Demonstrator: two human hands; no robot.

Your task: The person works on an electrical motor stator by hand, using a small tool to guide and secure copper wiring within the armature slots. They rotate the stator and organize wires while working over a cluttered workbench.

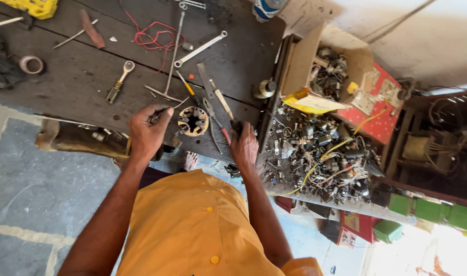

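Head view, looking down on a dark wooden workbench (90, 76). Left hand (147, 132) is curled closed, pinching a thin metal piece (164, 109) between thumb and fingers; what the piece is cannot be told. Just at its 3 o'clock lies a round motor part (193, 121) with copper windings, flat on the bench, apart from the fingers. Right hand (243, 145) is closed around a dark tool handle (236, 124) near the bench edge; the tool's working end is hidden. Between the hands, at 12 o'clock of the right hand, lie pliers (216, 125) with red grips, and a yellow-handled screwdriver (187, 88) sits at 12 o'clock of the motor part. A long wrench (200, 49) lies further up at 12 o'clock, with red wire (149, 38) at its 9 o'clock. A tray of mixed screws and small scrap (315, 153) sits at 3 o'clock of the right hand, an open cardboard box (307, 66) above it. The person wears an orange shirt (192, 230).
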